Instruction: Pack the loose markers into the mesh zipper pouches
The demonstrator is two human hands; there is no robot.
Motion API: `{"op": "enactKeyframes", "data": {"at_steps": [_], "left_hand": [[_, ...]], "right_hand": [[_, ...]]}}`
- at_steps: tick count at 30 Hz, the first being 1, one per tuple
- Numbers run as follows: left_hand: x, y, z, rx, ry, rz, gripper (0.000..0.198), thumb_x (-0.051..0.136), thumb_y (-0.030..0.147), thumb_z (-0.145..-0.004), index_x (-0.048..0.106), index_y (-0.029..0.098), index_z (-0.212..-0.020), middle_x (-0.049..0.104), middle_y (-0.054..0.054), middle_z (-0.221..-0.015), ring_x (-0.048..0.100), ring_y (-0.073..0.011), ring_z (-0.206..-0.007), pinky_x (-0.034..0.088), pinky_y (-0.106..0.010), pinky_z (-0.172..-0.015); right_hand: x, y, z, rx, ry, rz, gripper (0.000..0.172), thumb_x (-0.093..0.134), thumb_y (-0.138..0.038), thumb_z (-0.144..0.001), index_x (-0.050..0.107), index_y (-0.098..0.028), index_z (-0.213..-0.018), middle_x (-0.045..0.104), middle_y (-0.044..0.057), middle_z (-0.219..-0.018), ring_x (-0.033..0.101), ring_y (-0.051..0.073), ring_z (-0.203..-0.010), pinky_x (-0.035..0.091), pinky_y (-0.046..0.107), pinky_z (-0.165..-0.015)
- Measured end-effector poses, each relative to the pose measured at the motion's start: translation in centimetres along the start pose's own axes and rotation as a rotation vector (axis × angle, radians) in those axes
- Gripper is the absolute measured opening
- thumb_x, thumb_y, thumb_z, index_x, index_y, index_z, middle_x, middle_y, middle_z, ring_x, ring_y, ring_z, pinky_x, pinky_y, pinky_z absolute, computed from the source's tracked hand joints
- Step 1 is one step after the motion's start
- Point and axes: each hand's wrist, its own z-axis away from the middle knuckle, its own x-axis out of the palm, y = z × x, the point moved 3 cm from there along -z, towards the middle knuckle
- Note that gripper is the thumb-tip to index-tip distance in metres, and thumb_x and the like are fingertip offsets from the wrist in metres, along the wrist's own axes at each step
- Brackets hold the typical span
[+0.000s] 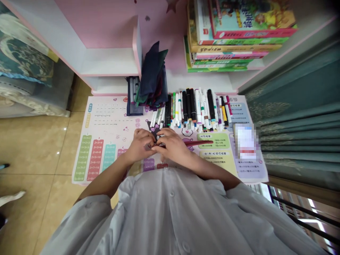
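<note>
As left hand (142, 141) and right hand (172, 142) pinch a red item (199, 143), markers (188, 104) lying beyond

Soft light glints on the floor tiles (32, 148), while the view bends and seems blurred near its edges.

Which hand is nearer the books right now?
Right. The right hand is left of the books, nearer the body; the left hand is farther left, also nearer the body.

Head-worn view down over desk (106, 136)
</note>
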Motion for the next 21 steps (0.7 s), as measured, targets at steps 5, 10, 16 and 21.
{"op": "enactKeyframes", "data": {"at_steps": [5,10,16,21], "left_hand": [[0.0,0.0,0.0,0.053,0.024,-0.001,0.035,0.071,0.045,-0.080,0.054,0.020,-0.063,0.070,-0.003,-0.087,0.060,-0.0199,-0.091,0.034,-0.042,-0.097],[-0.2,0.1,0.1,0.062,0.037,0.001,0.036,0.074,0.046,-0.079,0.055,0.020,-0.063,0.070,-0.003,-0.087,0.060,-0.0202,-0.091,0.034,-0.043,-0.096],[-0.7,0.1,0.1,0.106,0.063,0.017,0.037,0.076,0.046,-0.080,0.057,0.019,-0.064,0.070,-0.003,-0.090,0.061,-0.0207,-0.093,0.032,-0.045,-0.098],[-0.9,0.1,0.1,0.069,0.031,0.014,0.035,0.078,0.045,-0.078,0.057,0.019,-0.065,0.070,-0.003,-0.094,0.061,-0.0210,-0.095,0.031,-0.046,-0.101]], "right_hand": [[-0.2,-0.3,-0.7,0.038,-0.073,-0.032,0.016,0.079,-0.034,-0.079,0.075,-0.019,-0.074,0.070,0.007,-0.104,0.061,0.024,-0.111,0.049,0.043,-0.102],[-0.7,-0.7,-1.1,0.111,-0.082,-0.118,0.013,0.078,-0.024,-0.078,0.072,-0.020,-0.067,0.071,0.007,-0.104,0.063,0.024,-0.109,0.050,0.044,-0.100],[-2.2,-0.9,-0.7,0.145,-0.040,-0.129,0.012,0.068,-0.014,-0.079,0.072,-0.021,-0.069,0.072,0.009,-0.108,0.063,0.026,-0.112,0.049,0.045,-0.101],[-3.2,-0.3,-0.1,0.201,-0.068,-0.124,0.014,0.067,-0.017,-0.080,0.071,-0.022,-0.068,0.071,0.008,-0.112,0.060,0.027,-0.119,0.048,0.046,-0.104]]}}
